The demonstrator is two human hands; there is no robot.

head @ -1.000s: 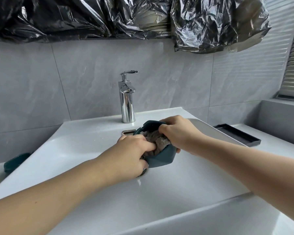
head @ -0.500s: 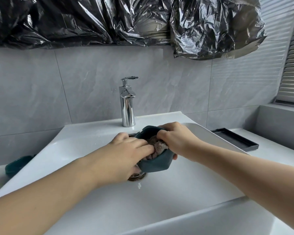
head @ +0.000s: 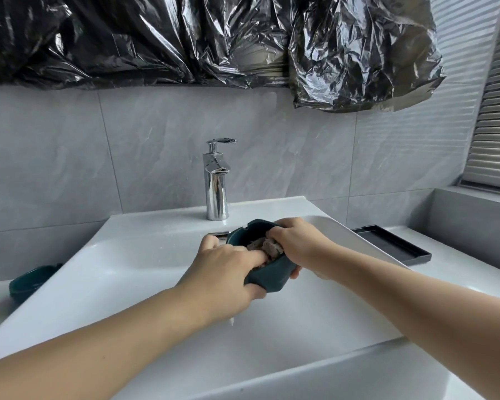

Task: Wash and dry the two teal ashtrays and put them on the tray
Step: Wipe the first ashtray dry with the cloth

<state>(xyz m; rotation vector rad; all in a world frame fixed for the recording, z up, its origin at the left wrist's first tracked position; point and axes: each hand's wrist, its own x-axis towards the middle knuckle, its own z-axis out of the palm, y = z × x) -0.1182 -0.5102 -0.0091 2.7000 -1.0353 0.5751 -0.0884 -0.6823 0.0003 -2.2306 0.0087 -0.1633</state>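
Over the white sink (head: 145, 255) the left hand (head: 223, 272) grips one teal ashtray (head: 267, 274), thumb under its lower edge and fingers curled over the rim into the bowl, while the right hand (head: 296, 241) is bunched round a greyish-brown cloth (head: 267, 246) pressed inside it, with a finger or two showing under the far side. The ashtray looks like glazed ceramic: stiff, probably weighty for its size, and likely slick while wet, so it would chip or break if dropped against the basin below the hands. Its notched rim and thick wall give the surest hold, pinched between thumb outside and fingers inside, much as the left hand has it now. The cloth is soft and packs into the hollow. The second ashtray (head: 31, 280) sits on the surface well to the left of the left hand; the dark tray (head: 393, 245) lies on the surface just beyond the right forearm.
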